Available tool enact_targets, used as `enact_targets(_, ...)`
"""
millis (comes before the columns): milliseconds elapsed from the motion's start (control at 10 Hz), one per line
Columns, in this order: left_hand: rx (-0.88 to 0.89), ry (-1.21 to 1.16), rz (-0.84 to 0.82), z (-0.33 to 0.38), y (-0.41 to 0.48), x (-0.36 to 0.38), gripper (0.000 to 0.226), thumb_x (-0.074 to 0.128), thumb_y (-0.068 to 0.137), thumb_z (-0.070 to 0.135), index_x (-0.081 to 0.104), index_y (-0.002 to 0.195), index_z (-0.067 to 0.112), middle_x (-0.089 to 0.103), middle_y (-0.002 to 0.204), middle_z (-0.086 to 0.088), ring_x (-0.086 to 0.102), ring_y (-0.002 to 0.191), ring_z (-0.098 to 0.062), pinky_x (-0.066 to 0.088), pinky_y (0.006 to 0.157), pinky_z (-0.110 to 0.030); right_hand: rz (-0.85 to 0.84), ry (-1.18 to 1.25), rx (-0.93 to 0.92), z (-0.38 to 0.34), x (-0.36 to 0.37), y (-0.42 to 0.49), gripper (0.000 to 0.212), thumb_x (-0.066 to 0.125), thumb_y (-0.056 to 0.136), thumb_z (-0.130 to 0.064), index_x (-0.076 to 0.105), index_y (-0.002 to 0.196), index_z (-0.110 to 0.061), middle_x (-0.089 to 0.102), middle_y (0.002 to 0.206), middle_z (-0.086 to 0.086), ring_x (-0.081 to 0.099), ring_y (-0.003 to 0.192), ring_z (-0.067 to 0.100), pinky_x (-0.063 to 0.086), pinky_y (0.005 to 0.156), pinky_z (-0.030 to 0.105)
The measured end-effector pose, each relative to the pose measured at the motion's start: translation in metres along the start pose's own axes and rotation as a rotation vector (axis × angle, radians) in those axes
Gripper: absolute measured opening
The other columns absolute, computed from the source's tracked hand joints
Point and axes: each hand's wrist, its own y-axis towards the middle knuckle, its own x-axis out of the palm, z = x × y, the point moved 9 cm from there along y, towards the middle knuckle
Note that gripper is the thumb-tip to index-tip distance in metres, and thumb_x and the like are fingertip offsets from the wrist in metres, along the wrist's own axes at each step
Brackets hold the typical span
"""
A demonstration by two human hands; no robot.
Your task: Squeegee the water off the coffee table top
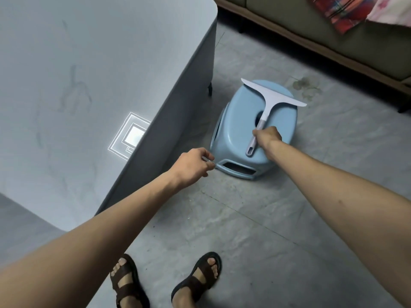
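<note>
A white squeegee (270,94) with a grey handle lies across the top of a light blue plastic stool (235,132) on the floor. My right hand (268,138) grips the grey handle about halfway along it. My left hand (195,166) hangs with loosely curled fingers beside the stool's lower left corner, holding nothing that I can make out. The grey coffee table top (77,85) fills the left of the view, with faint wet streaks and a bright light reflection near its right edge.
A sofa (333,36) with a patterned cloth stands at the back right on the tiled floor (255,218). A stain marks the floor beyond the stool. My sandalled feet (164,281) stand at the bottom, right of the table's edge.
</note>
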Motion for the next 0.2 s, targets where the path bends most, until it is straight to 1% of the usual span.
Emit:
enact_targets(100,0.027,0.082,0.026,0.017,-0.020,-0.022,0.019,0.062,0.087,0.022,0.065,0.106,0.017,0.073,0.101,-0.005,0.072,0.082,-0.018,0.055,0.081,-0.028,-0.148,-0.092,-0.136,-0.035,0.008,-0.044,0.014,0.059,0.086,-0.017,0.059,0.093,-0.004,0.062,0.094,0.016,0.058,0.083,0.028,0.044,0.063,0.026)
enact_targets(200,0.038,0.228,0.045,0.049,-0.070,-0.060,0.025,0.060,0.090,0.024,0.064,0.112,0.014,0.071,0.112,-0.006,0.068,0.098,-0.024,0.052,0.092,-0.033,-0.385,-0.271,-0.316,-0.086,0.005,-0.146,0.009,0.056,0.083,-0.013,0.062,0.078,-0.013,0.064,0.079,0.011,0.054,0.068,0.024,0.041,0.059,0.028)
